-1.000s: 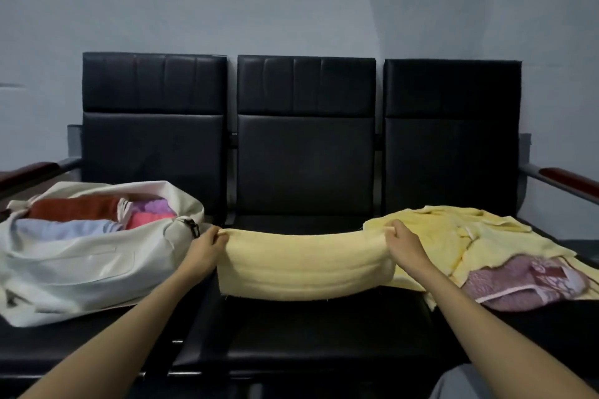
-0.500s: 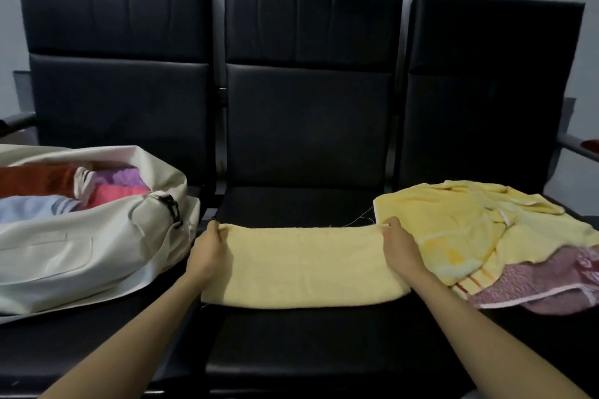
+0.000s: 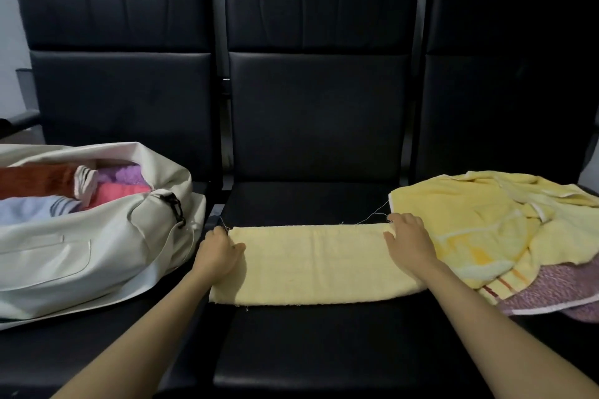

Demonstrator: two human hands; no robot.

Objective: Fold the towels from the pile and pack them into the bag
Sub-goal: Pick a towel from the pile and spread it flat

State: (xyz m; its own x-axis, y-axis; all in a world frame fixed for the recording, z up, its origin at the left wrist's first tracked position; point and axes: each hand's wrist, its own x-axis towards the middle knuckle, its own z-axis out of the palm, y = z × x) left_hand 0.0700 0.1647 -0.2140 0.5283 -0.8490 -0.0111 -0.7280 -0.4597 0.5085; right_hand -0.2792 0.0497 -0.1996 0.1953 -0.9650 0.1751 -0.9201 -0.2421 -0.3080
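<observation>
Settled since a second back: hung slung in mid-air then, lies flat now. Biggest first: black bench (image 3: 317, 350), three seats side by side. On the left seat, cream bag (image 3: 81, 262), mouth open, folded towels (image 3: 123, 194) already packed inside. On the right seat, loose pile (image 3: 470, 220), yellow on top. On the middle seat, pale yellow towel (image 3: 317, 262), folded into a long band, long axis running left to right, one end toward the bag, other end touching the pile. Left hand (image 3: 220, 253) at the left end, thumb on top, fingers curled at the far corner, pinching. Right hand (image 3: 408, 243) spread flat on the right end, fingers straight, pressing, gripping nothing. Bag off to the left, just beside the left hand. Probably calls for one end carried over to the other along that axis, then a short trip left into the bag.
</observation>
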